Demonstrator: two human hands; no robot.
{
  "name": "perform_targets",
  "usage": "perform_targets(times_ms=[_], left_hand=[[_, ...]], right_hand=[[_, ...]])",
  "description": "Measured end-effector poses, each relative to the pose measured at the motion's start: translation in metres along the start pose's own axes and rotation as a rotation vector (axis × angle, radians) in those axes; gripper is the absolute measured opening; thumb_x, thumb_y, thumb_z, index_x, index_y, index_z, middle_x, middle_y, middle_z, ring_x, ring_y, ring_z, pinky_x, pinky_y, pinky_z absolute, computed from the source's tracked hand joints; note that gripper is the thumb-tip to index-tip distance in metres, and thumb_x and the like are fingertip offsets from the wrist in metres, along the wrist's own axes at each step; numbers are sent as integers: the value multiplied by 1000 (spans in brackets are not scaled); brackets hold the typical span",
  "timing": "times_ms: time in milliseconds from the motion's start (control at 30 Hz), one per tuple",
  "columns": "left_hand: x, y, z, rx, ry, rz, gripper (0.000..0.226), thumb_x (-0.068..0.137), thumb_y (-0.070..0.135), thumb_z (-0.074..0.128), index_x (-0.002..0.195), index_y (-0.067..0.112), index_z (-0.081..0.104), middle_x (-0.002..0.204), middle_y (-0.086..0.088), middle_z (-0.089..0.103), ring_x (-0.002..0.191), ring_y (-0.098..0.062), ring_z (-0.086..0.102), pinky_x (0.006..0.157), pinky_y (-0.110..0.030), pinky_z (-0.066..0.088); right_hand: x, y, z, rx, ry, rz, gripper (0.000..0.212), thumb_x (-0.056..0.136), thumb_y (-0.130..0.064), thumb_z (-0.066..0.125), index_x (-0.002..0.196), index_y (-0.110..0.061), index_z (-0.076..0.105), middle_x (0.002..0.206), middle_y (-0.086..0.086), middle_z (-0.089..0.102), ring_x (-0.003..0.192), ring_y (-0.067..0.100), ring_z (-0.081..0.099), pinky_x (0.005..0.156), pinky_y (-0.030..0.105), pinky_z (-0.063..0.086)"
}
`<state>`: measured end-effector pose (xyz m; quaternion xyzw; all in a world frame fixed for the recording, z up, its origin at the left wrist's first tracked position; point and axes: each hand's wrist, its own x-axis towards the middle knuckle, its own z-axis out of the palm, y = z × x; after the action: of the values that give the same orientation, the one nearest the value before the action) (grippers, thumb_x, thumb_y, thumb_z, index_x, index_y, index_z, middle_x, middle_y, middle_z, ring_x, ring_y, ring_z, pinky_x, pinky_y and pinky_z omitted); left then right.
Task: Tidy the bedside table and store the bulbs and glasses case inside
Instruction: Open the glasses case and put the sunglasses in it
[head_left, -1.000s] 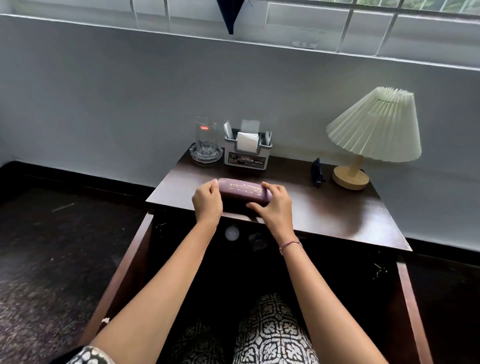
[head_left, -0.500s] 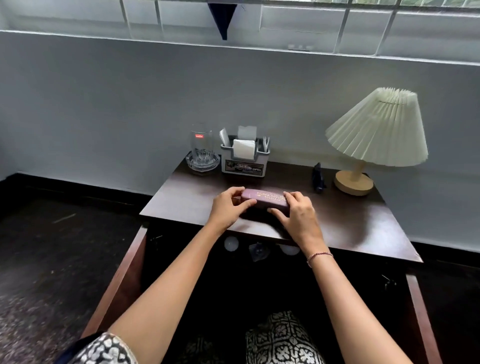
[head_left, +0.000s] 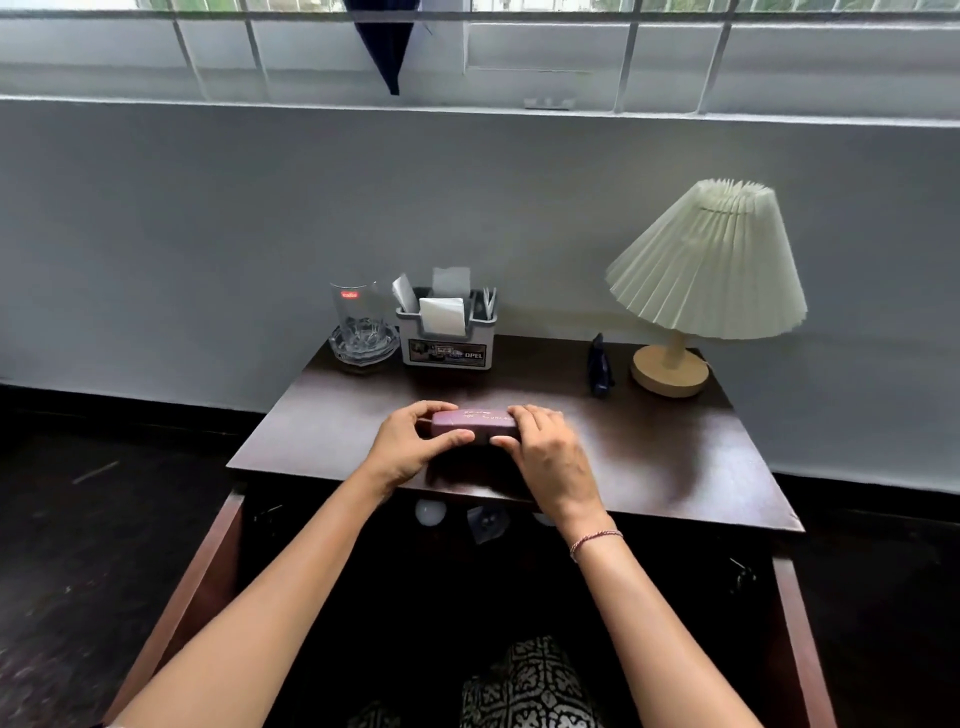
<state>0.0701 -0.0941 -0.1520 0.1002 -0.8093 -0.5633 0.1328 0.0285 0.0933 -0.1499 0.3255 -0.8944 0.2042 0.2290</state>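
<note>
- While the left hand (head_left: 410, 448) and the right hand (head_left: 546, 453) each pinch one end of the mauve oblong glasses case (head_left: 474, 422) between thumb and curled fingers, the case sits at the front middle of the dark brown wooden table (head_left: 654, 457). Whether it rests on the top or hangs just clear of it cannot be told.
- With only fingertips on its smooth ends, the case could slip on the way down into the dark open compartment (head_left: 467, 587) below the tabletop, and a drop would probably land on what lies there.
- A white round bulb (head_left: 430, 512) and a clear, dimly seen object (head_left: 487, 523) beside it lie just under the table's front edge, right beneath the hands. A case set down blind into that shadow may knock or crack the bulb.
- The table's front lip stands between case and compartment, so a path drawn too low risks a bump that jars the grip.
- A careless forward sweep threatens the clear glass tumbler (head_left: 354, 312) standing in its cut-glass ashtray (head_left: 363, 349), the grey plastic caddy of white napkins (head_left: 447, 349) and the small dark blue figurine (head_left: 601, 366), all near the rear edge.
- The cream pleated-shade lamp on a round wooden base (head_left: 706, 265) stands well apart to the right and seems least at risk.
</note>
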Motion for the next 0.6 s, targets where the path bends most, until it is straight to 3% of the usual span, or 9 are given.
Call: perform_targets(times_ms=[100,300,400,500,600], left_hand=[[-1,2,-1,-26,-2,-21,38,68,20,83,103,17,68,97,-8,70,86,-15,63,86,-28,51],[-1,1,-2,-42,-7,-7,40,66,22,84,103,18,68,98,-6,71,88,-14,64,85,-24,51],[-2,0,-1,-26,-12,24,44,66,20,84,106,15,67,100,-6,71,90,-15,64,89,-27,50],[-4,2,-2,-36,-13,32,47,63,20,85,107,17,67,98,-4,71,88,-12,65,85,-22,52],[-7,4,-3,-82,5,26,51,62,16,86,109,17,67,94,-1,70,79,-5,64,75,-11,51]], right_hand=[[0,-3,-2,-58,-16,-25,50,87,-43,44,103,0,65,97,16,70,87,33,66,79,42,55],[3,0,4,-84,32,-33,45,86,-42,48,99,-2,65,91,13,70,82,31,66,71,37,55],[3,4,6,-11,16,8,45,88,-44,50,106,-4,63,99,11,67,90,29,62,77,37,52],[3,13,6,219,-61,100,41,85,-42,61,113,-11,60,108,3,62,101,18,54,89,20,39],[6,19,-1,486,-98,194,37,81,-33,69,112,-14,62,111,0,58,102,10,56,88,2,33]])
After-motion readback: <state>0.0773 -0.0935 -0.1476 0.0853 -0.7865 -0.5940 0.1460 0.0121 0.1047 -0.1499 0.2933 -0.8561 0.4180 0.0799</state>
